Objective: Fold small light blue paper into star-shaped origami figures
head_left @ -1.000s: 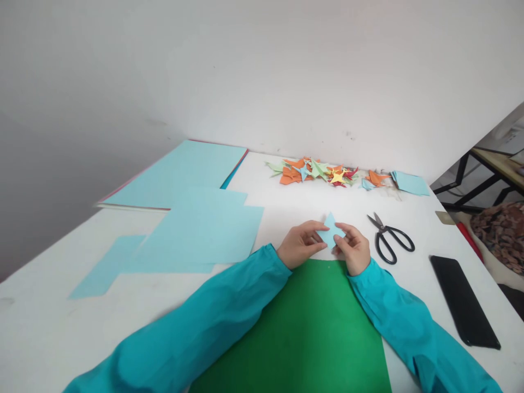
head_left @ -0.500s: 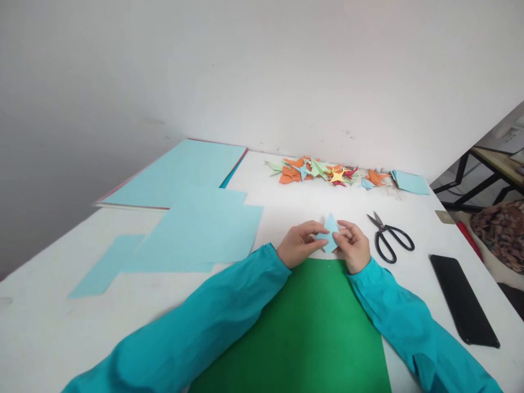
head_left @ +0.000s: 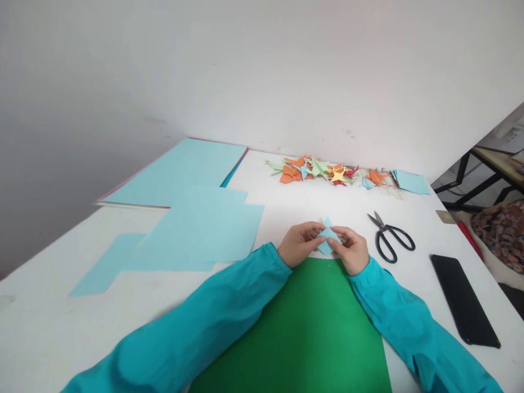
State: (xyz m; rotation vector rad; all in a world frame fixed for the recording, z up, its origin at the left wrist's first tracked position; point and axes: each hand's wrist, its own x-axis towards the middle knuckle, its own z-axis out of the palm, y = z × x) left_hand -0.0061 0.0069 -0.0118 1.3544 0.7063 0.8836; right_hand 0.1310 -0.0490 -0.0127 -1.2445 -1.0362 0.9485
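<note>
Between my two hands is a small folded piece of light blue paper (head_left: pixel 326 246), pointed at its far end. My left hand (head_left: pixel 302 243) pinches its left side between thumb and fingers. The right side is pinched by my right hand (head_left: pixel 349 248), with the thumb on the near face. Both hands hold it just beyond the far edge of a green sheet (head_left: pixel 311 327). My fingertips cover parts of the folds.
Light blue sheets (head_left: pixel 204 234) overlap on the left of the white table (head_left: pixel 36 322). Colourful folded paper figures (head_left: pixel 315 169) lie along the wall, beside a small blue paper stack (head_left: pixel 410 182). Scissors (head_left: pixel 388 234) and a black flat object (head_left: pixel 464 300) are on the right.
The folded paper has changed from a tall kite-like shape to a wider, shorter one with a small tip behind. Both hands now grip closer together around it, and the right hand has shifted slightly left.
</note>
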